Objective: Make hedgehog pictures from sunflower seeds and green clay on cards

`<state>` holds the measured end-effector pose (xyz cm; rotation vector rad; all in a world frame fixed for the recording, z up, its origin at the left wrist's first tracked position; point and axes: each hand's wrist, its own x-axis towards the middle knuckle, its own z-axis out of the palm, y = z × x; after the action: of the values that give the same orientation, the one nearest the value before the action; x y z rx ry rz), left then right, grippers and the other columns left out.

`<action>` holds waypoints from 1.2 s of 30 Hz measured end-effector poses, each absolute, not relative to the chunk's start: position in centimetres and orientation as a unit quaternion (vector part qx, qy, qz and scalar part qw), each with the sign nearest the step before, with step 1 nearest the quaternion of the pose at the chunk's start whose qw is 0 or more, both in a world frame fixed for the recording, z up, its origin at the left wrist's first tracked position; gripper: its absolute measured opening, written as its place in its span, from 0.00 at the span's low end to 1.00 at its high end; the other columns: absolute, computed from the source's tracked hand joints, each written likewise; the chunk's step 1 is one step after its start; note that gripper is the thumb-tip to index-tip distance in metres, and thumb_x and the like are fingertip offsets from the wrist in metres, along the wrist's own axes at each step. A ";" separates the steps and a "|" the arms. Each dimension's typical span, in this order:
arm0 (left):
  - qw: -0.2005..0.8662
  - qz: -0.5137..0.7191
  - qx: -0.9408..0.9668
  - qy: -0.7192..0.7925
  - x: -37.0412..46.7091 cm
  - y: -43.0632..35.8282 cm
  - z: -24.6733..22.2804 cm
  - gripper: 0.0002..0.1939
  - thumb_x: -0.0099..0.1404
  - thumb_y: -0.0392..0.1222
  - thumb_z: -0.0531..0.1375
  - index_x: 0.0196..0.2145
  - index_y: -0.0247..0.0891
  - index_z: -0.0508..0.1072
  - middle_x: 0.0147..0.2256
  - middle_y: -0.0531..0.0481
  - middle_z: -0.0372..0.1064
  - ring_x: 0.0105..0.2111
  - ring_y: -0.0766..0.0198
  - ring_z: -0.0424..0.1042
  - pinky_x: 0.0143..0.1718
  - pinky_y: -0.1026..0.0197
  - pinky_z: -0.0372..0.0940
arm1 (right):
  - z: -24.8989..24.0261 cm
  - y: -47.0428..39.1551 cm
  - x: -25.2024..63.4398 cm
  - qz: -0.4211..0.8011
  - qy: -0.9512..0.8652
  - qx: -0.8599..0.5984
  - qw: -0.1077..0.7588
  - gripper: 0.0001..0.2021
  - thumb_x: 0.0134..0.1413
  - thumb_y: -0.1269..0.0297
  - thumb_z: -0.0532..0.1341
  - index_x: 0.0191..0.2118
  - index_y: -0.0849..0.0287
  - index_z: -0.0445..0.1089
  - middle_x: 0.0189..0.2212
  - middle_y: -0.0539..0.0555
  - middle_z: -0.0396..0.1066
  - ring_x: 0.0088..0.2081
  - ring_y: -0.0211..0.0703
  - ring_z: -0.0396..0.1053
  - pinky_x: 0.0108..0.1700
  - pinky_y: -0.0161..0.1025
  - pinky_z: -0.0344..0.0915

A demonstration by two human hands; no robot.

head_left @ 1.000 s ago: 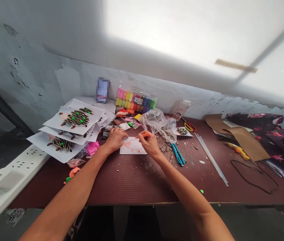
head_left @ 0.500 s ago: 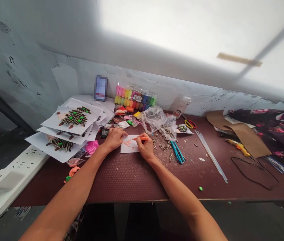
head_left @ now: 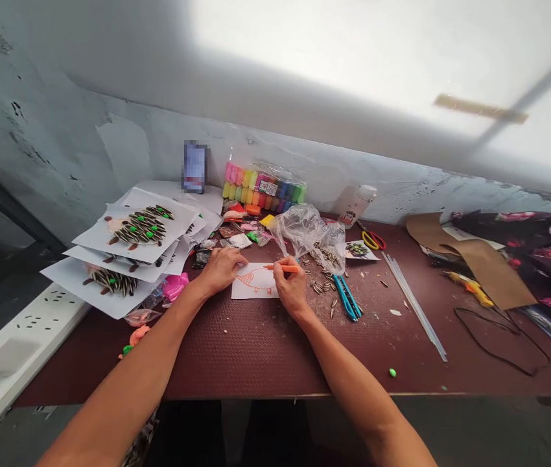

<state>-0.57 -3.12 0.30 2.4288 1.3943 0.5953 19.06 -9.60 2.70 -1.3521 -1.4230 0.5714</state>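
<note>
A white sheet of paper (head_left: 251, 292) lies on the table with an orange line drawing of a rounded animal with short feet. My right hand (head_left: 290, 285) pinches an orange marker (head_left: 281, 268), its tip at the drawing's upper outline. On the sheet's upper left edge rests my left hand (head_left: 224, 267), fingers lying over the paper and slightly bent, nothing gripped in them. Near my right hand are scattered striped sunflower seeds (head_left: 321, 285) and a blue box cutter (head_left: 347, 299).
At left stand stacked sheets with seed-covered hedgehogs (head_left: 142, 227) and a power strip (head_left: 37, 318). Behind are colored clay packs (head_left: 266, 188), a plastic bag (head_left: 297, 227), a bottle (head_left: 356, 206) and a phone (head_left: 194, 167). Rightward lie scissors (head_left: 373, 240), glue sticks (head_left: 414, 305) and a glue gun (head_left: 472, 288).
My right hand has moved to the right with the marker, and the drawing's orange outline now shows further along. My left hand stays on the paper. The view has shifted slightly.
</note>
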 end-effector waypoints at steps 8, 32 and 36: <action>0.105 0.224 0.835 0.492 -0.9 -3.1 0.1 0.15 0.62 0.31 0.56 0.37 0.41 0.82 0.38 0.44 0.74 0.43 0.53 0.69 0.47 0.51 0.64 | 2.8 -8.8 20.1 0.249 -0.575 -0.563 0.539 0.12 0.57 0.55 0.56 0.27 0.55 0.64 0.26 0.51 0.73 0.28 0.41 0.70 0.32 0.38 0.62; 0.185 0.218 0.846 0.450 -0.7 -4.0 1.2 0.10 0.62 0.35 0.58 0.35 0.38 0.80 0.37 0.45 0.72 0.39 0.57 0.71 0.44 0.56 0.67 | 1.3 -9.5 19.0 0.254 -0.672 -0.535 0.444 0.16 0.62 0.54 0.56 0.32 0.56 0.77 0.30 0.53 0.75 0.30 0.41 0.69 0.36 0.38 0.64; 0.186 0.218 0.844 0.454 -0.6 -3.9 1.0 0.10 0.62 0.35 0.58 0.36 0.37 0.80 0.37 0.45 0.72 0.40 0.56 0.71 0.46 0.55 0.67 | 1.3 -9.5 18.9 0.254 -0.682 -0.526 0.441 0.15 0.62 0.55 0.57 0.33 0.56 0.78 0.28 0.53 0.74 0.30 0.42 0.69 0.36 0.37 0.64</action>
<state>-0.61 -3.90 1.01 2.3766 1.2776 0.6131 18.94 -9.49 1.32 -1.3061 -1.6927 0.6298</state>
